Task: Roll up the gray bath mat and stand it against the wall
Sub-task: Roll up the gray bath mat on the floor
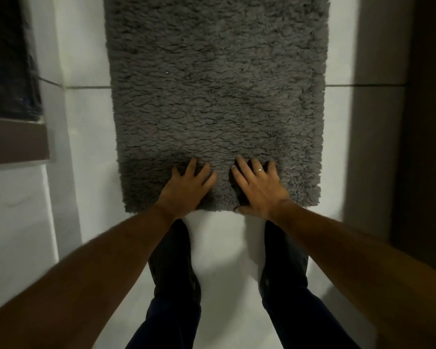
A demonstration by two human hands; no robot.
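Note:
A shaggy gray bath mat (217,96) lies flat on the white tiled floor and stretches away from me past the top of the frame. Both hands rest on its near short edge, side by side. My left hand (186,187) lies palm down with fingers spread on the pile, its thumb hidden under the hand. My right hand (257,187), with a ring on one finger, also lies fingers spread on top, and its thumb sits at the mat's near edge. The edge looks flat, with no roll in it.
My dark-trousered legs (174,273) stand on the white floor (222,248) just short of the mat. A white wall or ledge (18,222) runs along the left with a dark framed opening (10,71) above it. A dark door or panel (423,122) lines the right side.

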